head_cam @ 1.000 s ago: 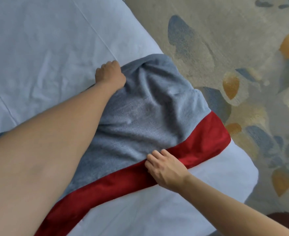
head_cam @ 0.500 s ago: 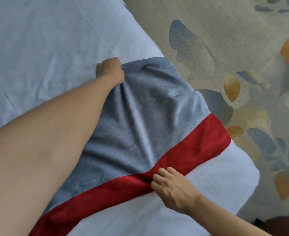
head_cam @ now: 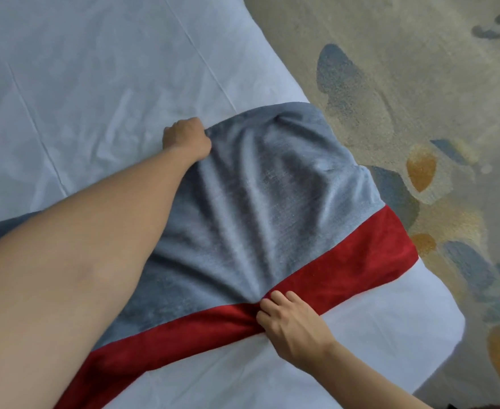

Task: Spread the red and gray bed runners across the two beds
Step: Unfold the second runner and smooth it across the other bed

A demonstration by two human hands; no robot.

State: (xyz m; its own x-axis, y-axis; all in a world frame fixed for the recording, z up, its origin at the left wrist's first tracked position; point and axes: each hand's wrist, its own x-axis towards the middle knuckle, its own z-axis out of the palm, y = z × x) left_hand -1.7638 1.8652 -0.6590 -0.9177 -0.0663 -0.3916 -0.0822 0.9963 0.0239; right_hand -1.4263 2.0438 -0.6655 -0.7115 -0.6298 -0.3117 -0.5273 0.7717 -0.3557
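Observation:
A gray bed runner with a red border band point(head_cam: 272, 208) lies across the white bed point(head_cam: 95, 84), its right end hanging over the bed's side. My left hand point(head_cam: 185, 138) grips the runner's far gray edge, fingers curled under the cloth. My right hand point(head_cam: 290, 323) pinches the red band at the near edge, where the fabric bunches. Creases fan out across the gray cloth between the two hands. My left forearm covers the runner's left part.
Patterned carpet point(head_cam: 405, 84) with blue and orange shapes lies to the right of the bed. The bed's corner point(head_cam: 437, 329) is at the right. A dark object shows at the bottom right edge point(head_cam: 478, 406).
My right hand has pulled the red band toward me and my left hand has drawn the far gray edge away. The gray cloth is now stretched with radiating creases instead of a loose bulge.

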